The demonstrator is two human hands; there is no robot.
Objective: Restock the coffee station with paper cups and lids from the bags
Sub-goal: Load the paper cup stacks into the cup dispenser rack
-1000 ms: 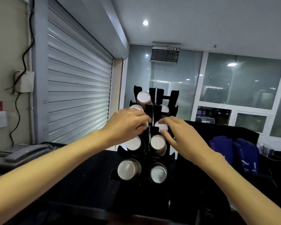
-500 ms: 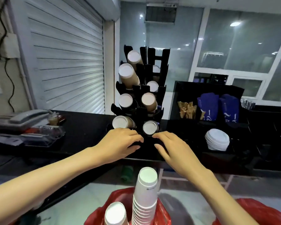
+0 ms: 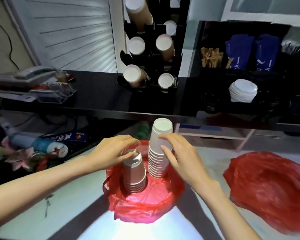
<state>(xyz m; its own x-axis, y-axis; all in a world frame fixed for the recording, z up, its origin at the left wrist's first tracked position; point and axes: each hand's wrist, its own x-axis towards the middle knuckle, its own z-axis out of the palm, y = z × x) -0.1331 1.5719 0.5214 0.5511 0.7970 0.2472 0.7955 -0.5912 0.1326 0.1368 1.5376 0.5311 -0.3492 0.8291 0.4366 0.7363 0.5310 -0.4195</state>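
Paper cups stand upside down in two stacks inside the red bag point(image 3: 144, 203) on the floor, right below the desk point(image 3: 97, 94) edge. Tall stack point(image 3: 158, 149) on the right, short stack point(image 3: 133, 172) just beside it on the left, a thin gap between them. Left hand point(image 3: 111, 153) is over the short stack, fingertips point(image 3: 131, 154) curled onto its top rim — grip narrow, pinching that upper cup. Right hand point(image 3: 178, 155) sits against the tall stack's right flank, fingers fairly straight, touching its side; whether the grip has closed round it, cannot tell. Bag mouth is rolled down low, so both stacks rise well above its edge with open air overhead. Second red bag point(image 3: 270, 189) lies well apart to the right, bare floor between. Up on the desk, the black cup rack point(image 3: 151, 54) holds tilted sleeves of cups, and a pile of white lids point(image 3: 242, 90) sits in the organiser point(image 3: 241, 32) to its right.
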